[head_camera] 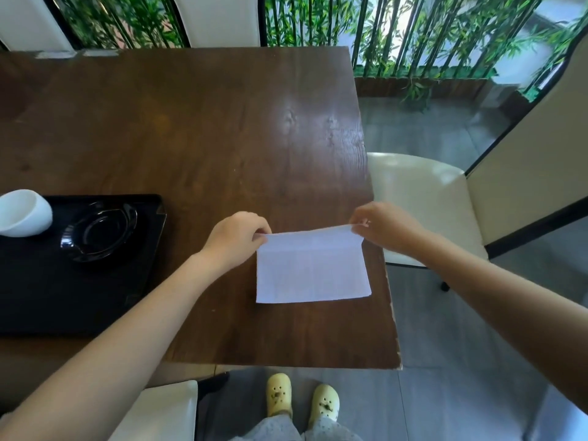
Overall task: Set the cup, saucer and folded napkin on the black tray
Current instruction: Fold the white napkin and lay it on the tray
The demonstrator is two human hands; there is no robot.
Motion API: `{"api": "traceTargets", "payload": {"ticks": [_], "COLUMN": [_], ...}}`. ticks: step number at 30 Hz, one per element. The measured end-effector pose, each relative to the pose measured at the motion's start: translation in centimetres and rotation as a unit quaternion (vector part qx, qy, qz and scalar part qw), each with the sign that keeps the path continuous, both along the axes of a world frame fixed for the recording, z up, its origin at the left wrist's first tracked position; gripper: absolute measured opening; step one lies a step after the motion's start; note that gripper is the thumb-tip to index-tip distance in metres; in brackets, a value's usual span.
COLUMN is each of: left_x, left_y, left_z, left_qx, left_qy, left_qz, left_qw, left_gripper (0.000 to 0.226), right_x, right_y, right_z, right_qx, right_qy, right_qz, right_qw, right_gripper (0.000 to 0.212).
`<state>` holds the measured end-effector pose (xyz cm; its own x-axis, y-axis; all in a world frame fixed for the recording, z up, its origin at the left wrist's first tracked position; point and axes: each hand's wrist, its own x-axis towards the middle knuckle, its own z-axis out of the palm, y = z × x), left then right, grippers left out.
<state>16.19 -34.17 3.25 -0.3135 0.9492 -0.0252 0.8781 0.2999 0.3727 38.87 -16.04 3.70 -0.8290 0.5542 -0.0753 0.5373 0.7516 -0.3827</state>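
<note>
Napkin (313, 268): white, lying on the brown bench (191, 138) at centre right of the frame, its right side close to the bench's right edge; folded at least once, far edge lifted slightly.
Left hand (237, 238): pinching the napkin's far left corner between thumb and fingers.
Right hand (385, 227): pinching the far right corner the same way; this hand hangs past the bench edge, over the cream chair (423, 202).
Black tray (79, 281): at the left of the frame, well apart from the napkin.
Saucer (100, 230): dark, glossy, already on the tray's far part.
Cup (24, 213): white, at the far left, tipped on its side; whether it rests on the tray's rim or just beside it I cannot tell.
Step in hand: by my reading, folding the napkin before it goes to the tray.
Risk, uneven fold: if the two corners are not brought down together, the edges will land askew and the fold will need redoing.
Risk, slide: thin paper on smooth wood; a pull to the right could drag it off the near edge to the floor.
Risk, cup: lying tilted, it may roll if the tray is nudged.
Risk, carrying: held by two corners only, the fold may fall open on the way across.
</note>
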Motion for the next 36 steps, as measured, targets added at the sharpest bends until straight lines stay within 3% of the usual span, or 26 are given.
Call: {"api": "traceTargets", "payload": {"ticks": [7, 29, 36], "left_x": [4.1, 7.3, 6.8], "left_y": [-5.3, -8.2, -7.7], "left_z": [-3.1, -9.0, -8.0], "left_qx": [0.080, 0.077, 0.079], "left_qy": [-0.009, -0.035, -0.010], "left_qz": [0.000, 0.035, 0.038], "left_qw": [0.997, 0.996, 0.996], "left_gripper": [0.008, 0.017, 0.014], "right_x": [4.3, 7.5, 7.2], "right_y": [-5.0, -7.9, -8.3], "right_z": [-3.6, -10.5, -9.3], "right_qx": [0.082, 0.137, 0.091], "right_qy": [0.078, 0.105, 0.093], "right_qz": [0.064, 0.077, 0.046], "right_qw": [0.992, 0.982, 0.990], "right_gripper": [0.005, 0.019, 0.019]}}
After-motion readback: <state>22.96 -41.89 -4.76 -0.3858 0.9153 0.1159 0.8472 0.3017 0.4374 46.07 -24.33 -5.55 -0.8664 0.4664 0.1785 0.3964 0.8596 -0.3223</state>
